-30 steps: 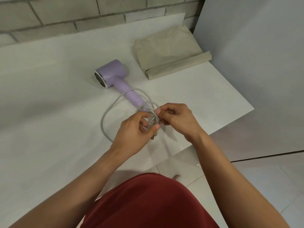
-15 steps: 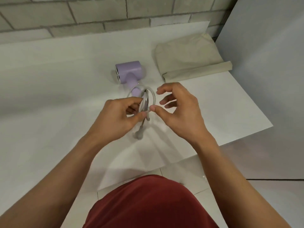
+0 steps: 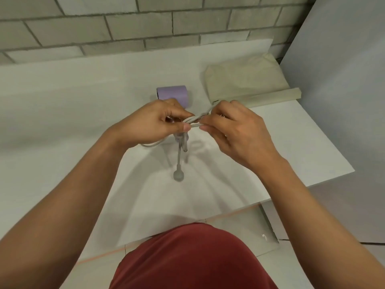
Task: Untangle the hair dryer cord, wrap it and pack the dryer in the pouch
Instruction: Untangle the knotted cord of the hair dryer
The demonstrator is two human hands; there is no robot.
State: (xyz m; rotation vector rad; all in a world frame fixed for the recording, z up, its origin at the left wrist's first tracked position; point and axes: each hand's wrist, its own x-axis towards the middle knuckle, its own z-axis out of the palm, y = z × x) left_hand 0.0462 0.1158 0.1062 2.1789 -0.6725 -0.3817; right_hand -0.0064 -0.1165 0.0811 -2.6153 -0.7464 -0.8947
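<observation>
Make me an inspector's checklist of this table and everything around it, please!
Surface: white table, set against the wall.
Job's things: purple hair dryer lies on the table behind the hands, partly hidden; beige pouch lies flat at the far right corner, with the dryer not in it.
Clutter: nothing seen.
Grips: left hand and right hand both pinch the cord, close together.
Cables: the grey cord is bunched in loops between the hands; its plug hangs below them.
Surroundings: grey brick wall behind, grey panel at right, tiled floor below, red garment at the bottom edge.
</observation>
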